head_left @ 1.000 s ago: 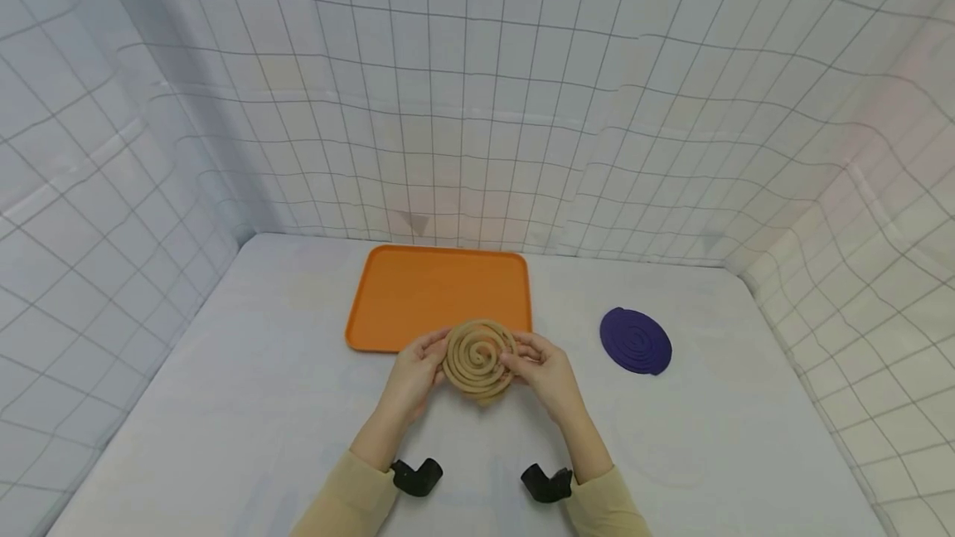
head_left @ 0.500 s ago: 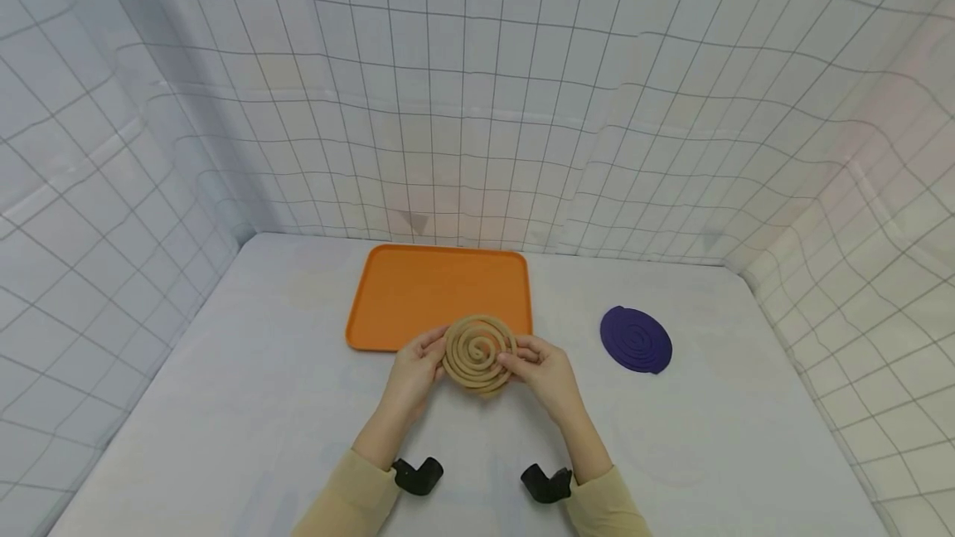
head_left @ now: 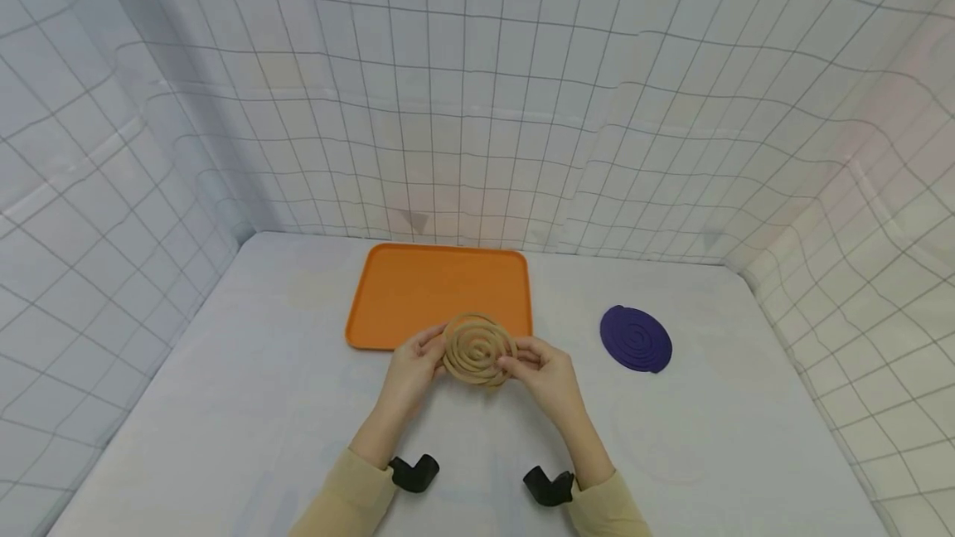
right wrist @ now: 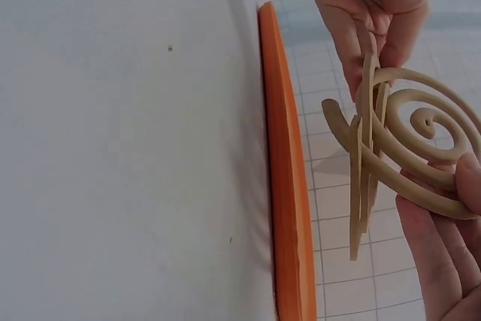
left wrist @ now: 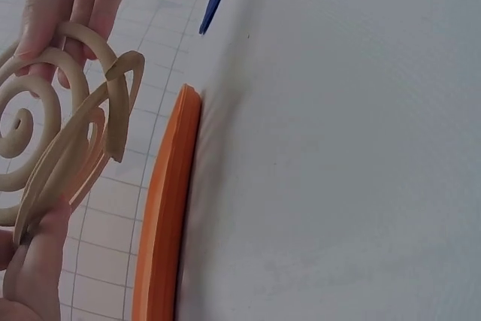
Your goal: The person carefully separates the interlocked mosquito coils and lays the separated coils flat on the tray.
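Note:
Both hands hold a tan coiled mat (head_left: 475, 348), a spiral trivet by its look, above the table at the orange tray's near edge. My left hand (head_left: 410, 373) pinches its left edge. On the right edge, the thumb and fingers of my right hand (head_left: 550, 373) grip the outer coils. In the left wrist view, the tan spiral (left wrist: 45, 103) has its coils spread apart, some crossing others edge-on. The right wrist view shows the coils (right wrist: 406, 133) at two different angles, with a loose end sticking out; whether they form one spiral or two I cannot tell.
The orange tray (head_left: 440, 249) lies flat behind the hands. To the right, a purple spiral mat (head_left: 636, 340) lies on the white table (head_left: 716, 421). Grid-patterned white cloth (head_left: 477, 106) walls the back and sides. Black wrist mounts (head_left: 414, 473) sit at both cuffs.
The tan spiral has shifted slightly up in the head view, and its coils look more spread and overlapped. Both hands keep their hold and have barely moved.

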Action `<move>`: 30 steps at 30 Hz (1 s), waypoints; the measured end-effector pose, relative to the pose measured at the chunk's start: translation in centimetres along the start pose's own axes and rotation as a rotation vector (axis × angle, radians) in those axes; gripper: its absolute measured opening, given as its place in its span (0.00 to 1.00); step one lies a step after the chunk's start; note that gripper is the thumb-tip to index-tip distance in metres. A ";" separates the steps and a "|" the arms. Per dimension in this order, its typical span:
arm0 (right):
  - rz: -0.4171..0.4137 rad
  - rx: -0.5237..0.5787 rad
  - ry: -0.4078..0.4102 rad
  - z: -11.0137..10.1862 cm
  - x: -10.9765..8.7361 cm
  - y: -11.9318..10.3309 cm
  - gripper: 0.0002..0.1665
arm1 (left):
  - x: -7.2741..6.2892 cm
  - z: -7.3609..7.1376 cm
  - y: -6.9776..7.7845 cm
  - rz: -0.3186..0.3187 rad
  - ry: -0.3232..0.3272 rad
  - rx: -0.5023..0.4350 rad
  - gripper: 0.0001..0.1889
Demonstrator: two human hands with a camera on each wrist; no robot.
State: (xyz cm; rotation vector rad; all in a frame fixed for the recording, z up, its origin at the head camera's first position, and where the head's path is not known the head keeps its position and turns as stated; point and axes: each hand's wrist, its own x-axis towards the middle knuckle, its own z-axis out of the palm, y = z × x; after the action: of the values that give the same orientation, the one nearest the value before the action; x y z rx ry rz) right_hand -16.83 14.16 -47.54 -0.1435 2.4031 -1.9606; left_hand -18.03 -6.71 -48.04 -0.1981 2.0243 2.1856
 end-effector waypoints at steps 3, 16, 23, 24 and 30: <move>-0.003 -0.025 0.012 -0.1 -0.1 0.3 0.11 | 0.0 0.0 0.2 -0.014 0.026 0.034 0.20; -0.083 -0.097 -0.086 -1.0 -0.2 1.2 0.10 | 0.1 -0.5 0.1 -0.058 0.029 0.225 0.22; -0.129 -0.116 -0.127 -1.1 -0.5 1.4 0.11 | 0.1 -0.5 0.0 -0.045 0.047 0.287 0.17; -0.137 -0.116 -0.127 -1.1 -0.5 1.4 0.11 | 0.1 -0.4 0.1 -0.038 0.055 0.299 0.17; -0.101 -0.083 -0.095 -1.1 -0.5 1.6 0.11 | 0.0 -0.4 0.0 0.001 0.065 0.321 0.17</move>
State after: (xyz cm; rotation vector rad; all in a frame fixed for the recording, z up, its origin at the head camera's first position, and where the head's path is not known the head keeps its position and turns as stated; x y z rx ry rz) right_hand -16.48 15.64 -48.93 -0.3583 2.4624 -1.8469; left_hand -18.05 -7.09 -48.03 -0.2295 2.3712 1.8409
